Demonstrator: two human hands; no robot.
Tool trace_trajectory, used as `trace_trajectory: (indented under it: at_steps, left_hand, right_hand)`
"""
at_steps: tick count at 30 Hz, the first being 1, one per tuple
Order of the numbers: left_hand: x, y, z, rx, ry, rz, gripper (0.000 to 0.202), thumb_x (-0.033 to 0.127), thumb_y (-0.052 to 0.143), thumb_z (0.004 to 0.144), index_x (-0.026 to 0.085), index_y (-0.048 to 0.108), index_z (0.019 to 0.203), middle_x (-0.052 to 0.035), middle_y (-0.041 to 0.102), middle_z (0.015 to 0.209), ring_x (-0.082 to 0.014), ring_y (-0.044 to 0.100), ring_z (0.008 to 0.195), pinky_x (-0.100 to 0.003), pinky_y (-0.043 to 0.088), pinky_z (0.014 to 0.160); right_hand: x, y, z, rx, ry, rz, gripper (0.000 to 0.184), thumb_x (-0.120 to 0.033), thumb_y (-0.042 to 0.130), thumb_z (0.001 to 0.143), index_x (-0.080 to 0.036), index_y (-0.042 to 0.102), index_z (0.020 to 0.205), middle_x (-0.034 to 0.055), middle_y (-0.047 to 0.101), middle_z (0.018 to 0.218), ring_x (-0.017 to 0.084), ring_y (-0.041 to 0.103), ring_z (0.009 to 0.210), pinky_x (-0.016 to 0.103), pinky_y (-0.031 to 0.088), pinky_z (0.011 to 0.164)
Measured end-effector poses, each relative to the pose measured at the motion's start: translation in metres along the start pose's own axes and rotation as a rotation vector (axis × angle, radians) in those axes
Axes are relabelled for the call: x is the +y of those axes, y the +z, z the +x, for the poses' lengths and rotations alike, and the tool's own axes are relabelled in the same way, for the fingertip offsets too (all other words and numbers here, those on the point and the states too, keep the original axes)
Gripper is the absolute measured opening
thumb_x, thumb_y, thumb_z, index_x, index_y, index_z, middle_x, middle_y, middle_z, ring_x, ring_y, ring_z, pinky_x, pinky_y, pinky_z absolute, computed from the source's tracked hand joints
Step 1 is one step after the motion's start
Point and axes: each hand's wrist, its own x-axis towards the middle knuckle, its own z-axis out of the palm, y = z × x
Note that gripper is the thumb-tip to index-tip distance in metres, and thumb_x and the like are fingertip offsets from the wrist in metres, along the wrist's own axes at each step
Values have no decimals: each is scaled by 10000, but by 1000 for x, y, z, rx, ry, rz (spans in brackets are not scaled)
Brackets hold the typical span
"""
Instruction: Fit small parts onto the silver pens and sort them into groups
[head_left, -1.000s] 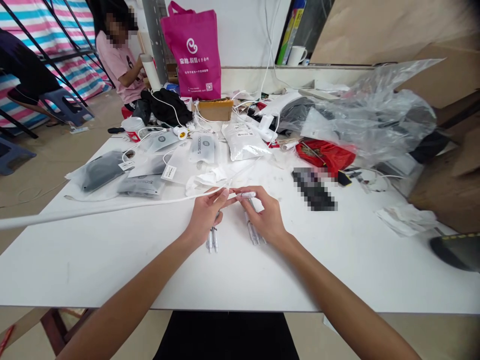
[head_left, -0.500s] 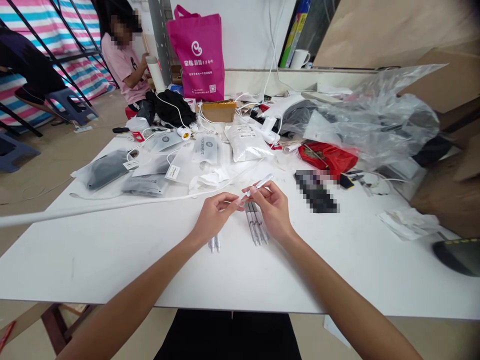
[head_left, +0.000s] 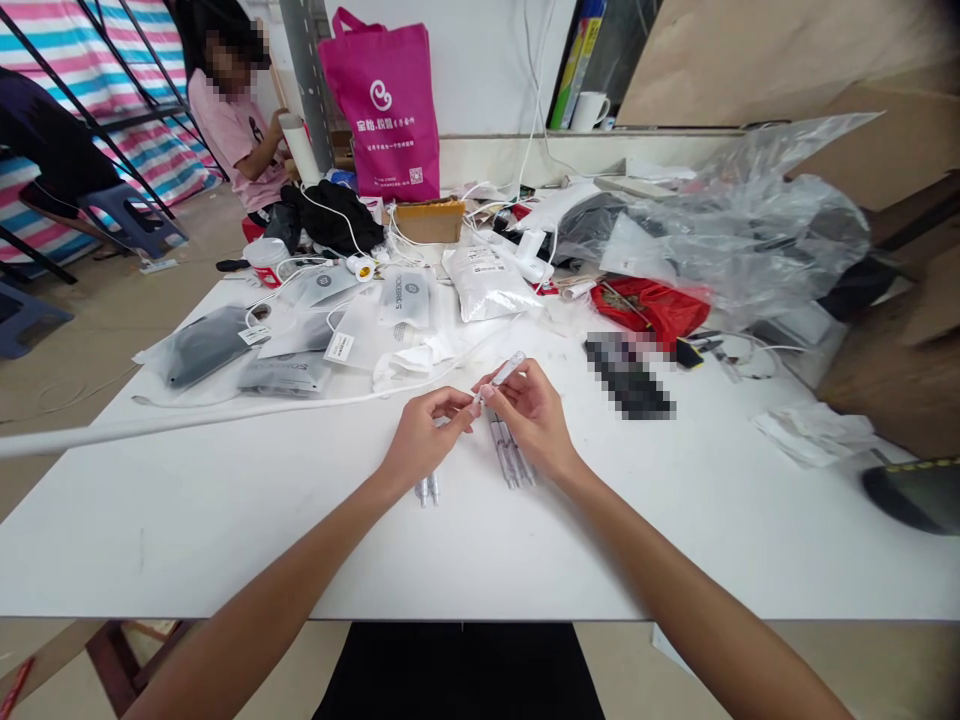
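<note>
Together, fingers [head_left: 504, 408] hold pen [head_left: 511, 367]; pouch [head_left: 159, 356] contains dark item [head_left: 208, 348].

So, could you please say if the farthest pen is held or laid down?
Held: the left hand and right hand both pinch the pen.

The left grip [head_left: 429, 432] and right grip [head_left: 536, 415] hide part of the slim pen [head_left: 508, 368] between them. The left covers the far ends of the left-hand pens [head_left: 434, 489]; the right overlaps the right-hand pens [head_left: 511, 464]. A dark object [head_left: 628, 378] farther right is blurred into blocks. The white cable [head_left: 75, 438] is cut by the left edge. The magenta tote bag's [head_left: 386, 118] smallest print is illegible.
</note>
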Motion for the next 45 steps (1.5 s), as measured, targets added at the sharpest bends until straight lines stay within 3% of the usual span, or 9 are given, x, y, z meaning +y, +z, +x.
trace_trajectory:
  at_steps: [6, 12, 17, 20, 23, 27, 33, 45]
  left_hand:
    - [-5, -1, -1, -9, 38, 56, 328, 518, 719, 958, 196, 778, 970, -44, 754, 900, -181, 698, 811, -303, 596, 798]
    - [-9, 2, -4, 74, 102, 129, 292, 501, 716, 977, 222, 797, 1008, -27, 794, 962, -164, 738, 771, -267, 584, 707]
    - [-13, 2, -3, 207, 365, 273, 221, 385, 733, 992, 238, 788, 1147, -38, 815, 1026, -172, 760, 848, -272, 594, 727]
    - [-15, 0, -2, 236, 570, 389, 164, 288, 708, 1016, 241, 804, 1141, -34, 809, 966, -149, 733, 826, -269, 577, 761]
    - [-18, -1, -1, 267, 660, 478, 156, 248, 701, 1019, 241, 818, 1122, -32, 795, 926, -131, 715, 792, -248, 552, 714]
    - [-22, -3, 2, 266, 693, 535, 143, 229, 697, 1019, 228, 831, 1069, -29, 782, 908, -113, 702, 753, -233, 534, 676]
    - [-27, -6, 5, 270, 665, 512, 128, 241, 719, 1005, 226, 841, 1043, -22, 772, 876, -99, 659, 698, -231, 496, 608]
    - [-20, -11, 7, 254, 656, 520, 151, 216, 680, 1024, 219, 815, 1090, -29, 789, 902, -135, 711, 781, -267, 553, 728]
  right_hand:
    - [3, -4, -2, -16, -3, -177, 247, -427, 783, 946, -232, 671, 1048, 38, 715, 1001, 181, 702, 925, 336, 580, 835]
    - [-4, -2, -6, -25, 20, -166, 195, -428, 745, 977, -251, 723, 1055, 41, 748, 1034, 192, 713, 939, 349, 573, 870]
    - [-6, 1, -5, 38, 113, -128, 281, -505, 791, 920, -238, 744, 996, 40, 759, 980, 199, 717, 907, 335, 571, 825]
    - [-5, 0, -3, 53, 180, -101, 324, -531, 823, 881, -228, 747, 967, 34, 760, 916, 195, 718, 850, 322, 561, 784]
    - [-3, -2, -1, 3, 226, -57, 319, -534, 823, 879, -230, 771, 963, 37, 775, 922, 204, 731, 858, 334, 563, 820]
    - [-1, -5, 1, -71, 241, -44, 319, -549, 773, 918, -234, 811, 947, 57, 786, 1003, 223, 724, 917, 364, 562, 890]
    - [0, -7, 0, -75, 254, -47, 326, -557, 773, 914, -235, 799, 953, 58, 774, 1006, 227, 723, 907, 387, 570, 898]
    - [-4, -8, 2, -111, 262, -47, 358, -580, 746, 929, -230, 812, 976, 57, 765, 1006, 219, 726, 917, 368, 577, 899]
